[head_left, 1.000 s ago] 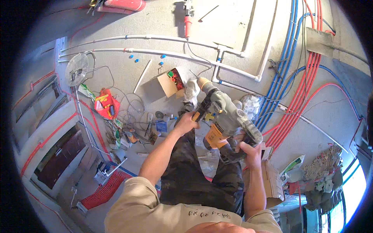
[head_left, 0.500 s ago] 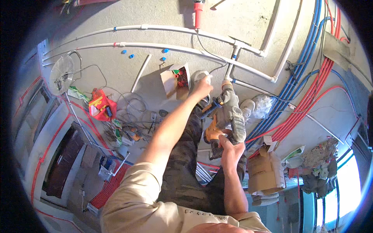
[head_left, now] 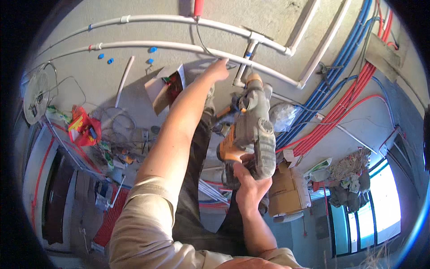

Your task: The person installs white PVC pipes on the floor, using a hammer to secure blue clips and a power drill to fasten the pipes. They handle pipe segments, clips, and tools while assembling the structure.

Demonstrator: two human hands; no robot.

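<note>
My right hand [head_left: 251, 187] is wrapped round the rear handle of a dusty grey and orange rotary hammer drill [head_left: 254, 123]. The drill's nose points away from me, close to the white pipes, and its dark side handle [head_left: 229, 110] sticks out leftward with no hand on it. Stretched forward, my left hand [head_left: 217, 70] is closed beside the lower white pipe [head_left: 179, 48], where a grey cord [head_left: 201, 41] passes. Its fingertips are partly hidden, so I cannot make out what they hold. An open cardboard box [head_left: 157, 93] with red pieces inside stands left of my left forearm.
Blue and red conduits [head_left: 333, 101] run along the right. Blue caps [head_left: 153, 49] and a loose white pipe [head_left: 124, 81] lie at left, near a red bag [head_left: 83, 126] and coiled cable. A clear plastic bag [head_left: 283, 117] and a cardboard carton [head_left: 289, 193] are right of the drill.
My left hand has moved forward from beside my shoe to the lower pipe. The drill, still in my right hand, is raised closer to me. The whole view has shifted.
</note>
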